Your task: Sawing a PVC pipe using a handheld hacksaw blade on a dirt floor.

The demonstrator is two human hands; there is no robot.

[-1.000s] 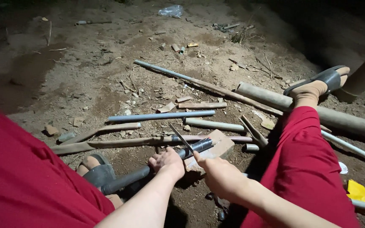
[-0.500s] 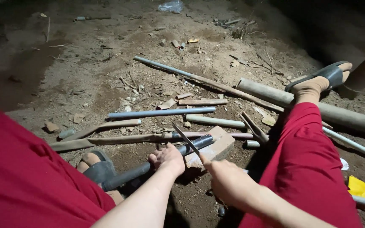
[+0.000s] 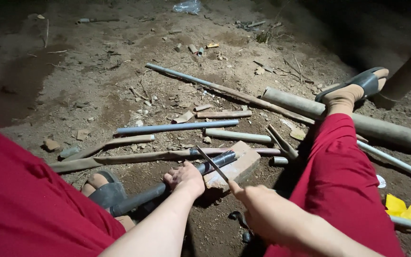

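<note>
The dark pipe (image 3: 177, 183) lies across a brick (image 3: 236, 166) near the middle, my left hand (image 3: 185, 177) gripping it down and my right hand (image 3: 258, 202) closed on the saw blade (image 3: 211, 163), so I'd keep strokes straight and the pipe pinned.

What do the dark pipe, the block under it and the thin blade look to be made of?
Dark pipe: probably plastic, smooth grey-black skin with a dull sheen; painted metal is possible. Block: likely brick or stone, pale, matte, rough-edged and dusty. Blade: seems metal, thin, flat and grey, catching light. The left hand presses the pipe; the right hand grips the blade.
</note>
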